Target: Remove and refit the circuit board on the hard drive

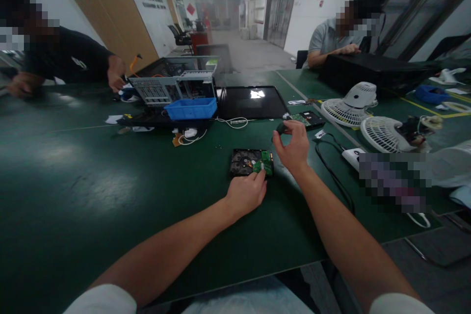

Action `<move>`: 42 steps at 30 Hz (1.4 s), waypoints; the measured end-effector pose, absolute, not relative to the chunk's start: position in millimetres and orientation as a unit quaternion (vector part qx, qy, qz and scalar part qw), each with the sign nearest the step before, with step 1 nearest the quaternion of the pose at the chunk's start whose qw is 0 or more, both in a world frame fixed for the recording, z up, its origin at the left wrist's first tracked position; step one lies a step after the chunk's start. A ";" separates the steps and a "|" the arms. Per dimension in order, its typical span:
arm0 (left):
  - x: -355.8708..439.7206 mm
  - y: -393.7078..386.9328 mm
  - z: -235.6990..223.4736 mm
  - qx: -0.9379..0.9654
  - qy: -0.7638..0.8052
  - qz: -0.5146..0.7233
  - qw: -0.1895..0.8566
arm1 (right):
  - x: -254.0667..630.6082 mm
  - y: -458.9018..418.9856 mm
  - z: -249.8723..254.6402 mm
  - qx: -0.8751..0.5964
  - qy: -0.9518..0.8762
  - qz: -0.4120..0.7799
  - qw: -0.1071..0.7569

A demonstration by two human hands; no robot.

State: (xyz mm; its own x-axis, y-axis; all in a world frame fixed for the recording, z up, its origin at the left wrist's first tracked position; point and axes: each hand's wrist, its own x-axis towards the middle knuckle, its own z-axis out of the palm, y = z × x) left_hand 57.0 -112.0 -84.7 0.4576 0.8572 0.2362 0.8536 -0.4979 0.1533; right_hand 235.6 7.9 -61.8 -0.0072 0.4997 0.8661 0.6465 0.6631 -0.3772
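Note:
A hard drive lies flat on the green table in front of me, its green circuit board facing up. My left hand is closed at its near edge, with fingertips on the board. My right hand pinches the dark handle of a screwdriver above the drive's right end. The thin shaft slants down towards the drive's right edge; whether its tip touches is too small to tell. A second drive with an exposed green board rests just beyond my right hand.
An open computer case stands behind a blue tray, with a dark flat panel alongside. Fan parts, a black cable and a white power strip lie to the right. Two people work across the table.

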 end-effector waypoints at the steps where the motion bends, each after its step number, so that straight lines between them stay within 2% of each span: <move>1: 57.0 -112.0 -84.8 0.853 0.502 0.140 0.008 | 235.4 8.5 -63.2 -0.401 -0.708 -0.055 0.578; 6: 57.1 -111.5 -86.1 0.849 0.510 0.135 0.008 | 234.4 10.1 -68.0 -0.401 -0.706 -0.024 0.583; 13: 57.4 -110.7 -86.6 0.851 0.507 0.136 0.005 | 234.9 5.9 -60.6 -0.426 -0.706 -0.073 0.560; 23: 56.9 -110.9 -86.8 0.851 0.507 0.141 0.007 | 234.9 8.7 -69.0 -0.437 -0.710 -0.005 0.551; 31: 57.1 -111.5 -85.2 0.852 0.505 0.138 0.008 | 233.2 4.0 -60.8 -0.434 -0.719 -0.029 0.541; 38: 56.4 -111.9 -84.0 0.853 0.502 0.139 0.008 | 235.7 9.8 -64.9 -0.409 -0.696 -0.036 0.589; 42: 56.7 -111.2 -84.4 0.853 0.504 0.133 0.007 | 236.5 10.8 -66.8 -0.414 -0.694 -0.037 0.588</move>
